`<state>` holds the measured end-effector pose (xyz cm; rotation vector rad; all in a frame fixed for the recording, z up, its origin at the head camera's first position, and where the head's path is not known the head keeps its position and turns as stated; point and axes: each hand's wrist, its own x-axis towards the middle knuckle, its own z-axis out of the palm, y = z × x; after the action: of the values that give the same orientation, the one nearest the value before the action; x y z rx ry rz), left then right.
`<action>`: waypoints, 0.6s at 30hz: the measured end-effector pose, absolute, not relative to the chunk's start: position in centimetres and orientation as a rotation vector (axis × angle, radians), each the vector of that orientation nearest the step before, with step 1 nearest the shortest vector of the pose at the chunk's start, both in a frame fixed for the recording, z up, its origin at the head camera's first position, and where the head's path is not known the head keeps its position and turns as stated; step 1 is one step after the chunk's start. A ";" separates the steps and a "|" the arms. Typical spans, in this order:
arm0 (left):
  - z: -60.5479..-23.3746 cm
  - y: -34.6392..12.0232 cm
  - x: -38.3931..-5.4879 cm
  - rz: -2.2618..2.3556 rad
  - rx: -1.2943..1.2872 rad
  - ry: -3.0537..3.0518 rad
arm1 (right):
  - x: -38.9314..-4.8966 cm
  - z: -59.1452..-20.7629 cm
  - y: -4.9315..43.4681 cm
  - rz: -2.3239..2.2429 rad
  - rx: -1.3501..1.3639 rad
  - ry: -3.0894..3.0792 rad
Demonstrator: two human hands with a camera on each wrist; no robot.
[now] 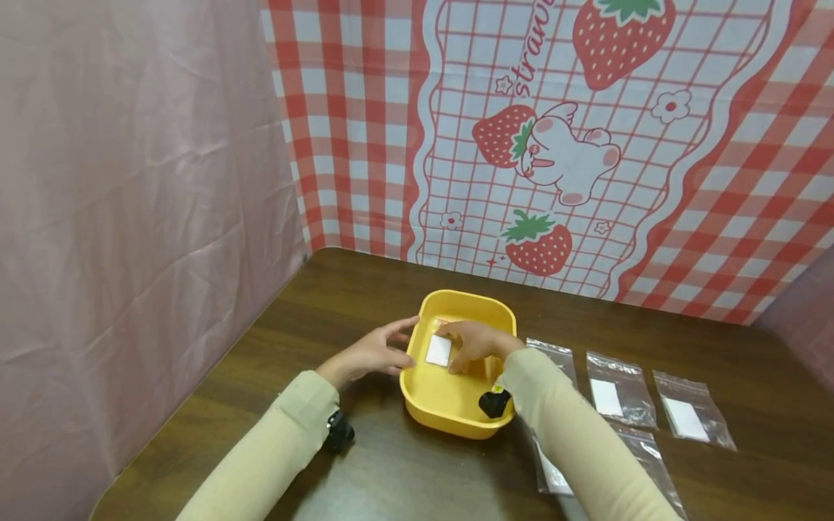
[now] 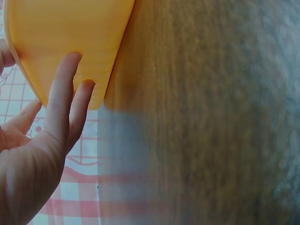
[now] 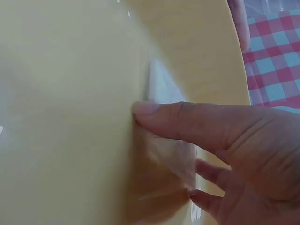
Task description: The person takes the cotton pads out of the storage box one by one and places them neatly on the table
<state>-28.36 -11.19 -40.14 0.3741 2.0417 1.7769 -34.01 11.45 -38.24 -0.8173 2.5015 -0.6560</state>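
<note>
A yellow plastic bin [image 1: 449, 421] stands on the dark wooden table. Inside lies a small clear zip bag with a white card [image 1: 439, 350] in it. My right hand [image 1: 478, 343] reaches into the bin and pinches this bag. In the right wrist view the thumb [image 3: 161, 119] is at one edge of the bag, with other fingertips at the opposite edge. My left hand [image 1: 373, 352] is at the bin's left side. Its extended fingers [image 2: 58, 101] touch the outer wall in the left wrist view.
To the right of the bin lie several clear zip bags, among them one with a white card [image 1: 606, 398] and another with a white card [image 1: 684, 420]. One more bag [image 1: 554, 474] is partly under the right sleeve. A strawberry-print cloth [image 1: 521, 145] hangs behind, a pink curtain [image 1: 143, 217] at left.
</note>
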 end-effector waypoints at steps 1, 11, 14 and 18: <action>-40.1 -11.2 -28.3 1.775 0.375 2.044 | -34.0 -38.2 11.5 -0.650 -0.831 2.519; -40.0 -11.1 -28.3 1.764 0.371 2.058 | -34.2 -37.9 11.6 -0.658 -0.888 2.618; -40.0 -11.1 -28.3 1.762 0.362 2.065 | -34.2 -37.8 11.7 -0.699 -0.879 2.616; -40.0 -11.1 -28.3 1.763 0.353 2.069 | -34.3 -37.7 11.9 -0.751 -0.876 2.627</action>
<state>-28.29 -11.13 -40.04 0.3533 2.0687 1.7626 -34.31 11.95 -37.65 -0.8757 2.6266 -0.7510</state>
